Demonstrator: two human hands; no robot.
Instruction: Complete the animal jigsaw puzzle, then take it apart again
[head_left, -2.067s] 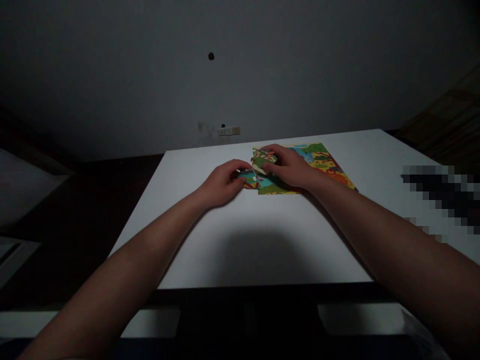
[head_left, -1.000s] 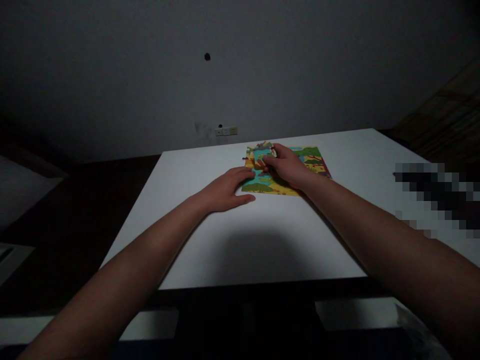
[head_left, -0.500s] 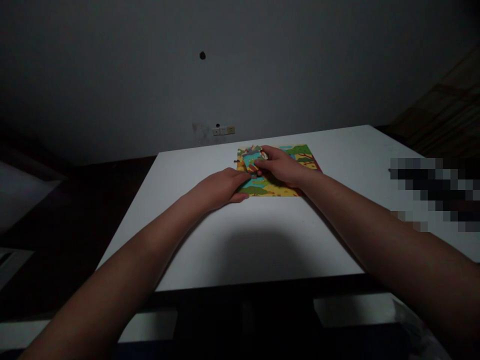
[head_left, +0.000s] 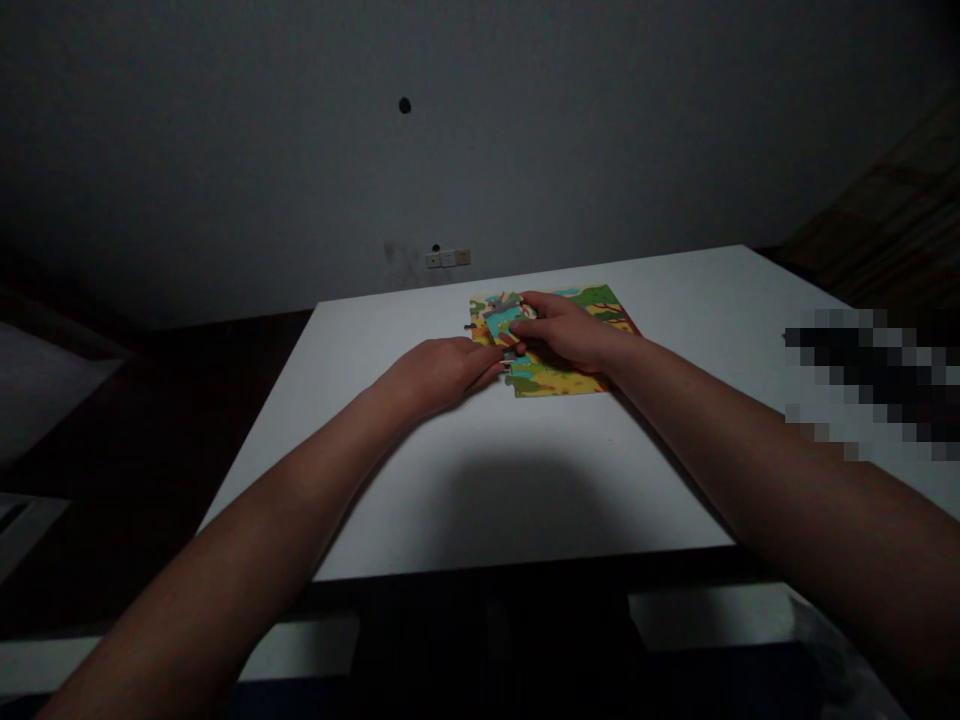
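Observation:
A colourful jigsaw puzzle (head_left: 562,378) with yellow, green and blue scenery lies toward the far side of the white table. My right hand (head_left: 566,332) is closed around loose jigsaw pieces (head_left: 504,325), held tilted above the puzzle's left part. My left hand (head_left: 446,372) is at the puzzle's lower left, its fingers closed together and reaching to the pieces in my right hand. A thin pale edge by its fingertips looks like a jigsaw piece (head_left: 508,362), mostly hidden. At that lower left corner, the puzzle's edge is stepped, with bare table beside it.
The white table (head_left: 480,480) spans the middle, its near edge in front of me. Behind it is a grey wall with sockets (head_left: 448,259). A blurred-out dark object (head_left: 862,370) lies at the table's right side.
The green lower left corner piece has come away from the puzzle, at my left hand. My left fingers have closed and moved up slightly. My right hand has hardly moved.

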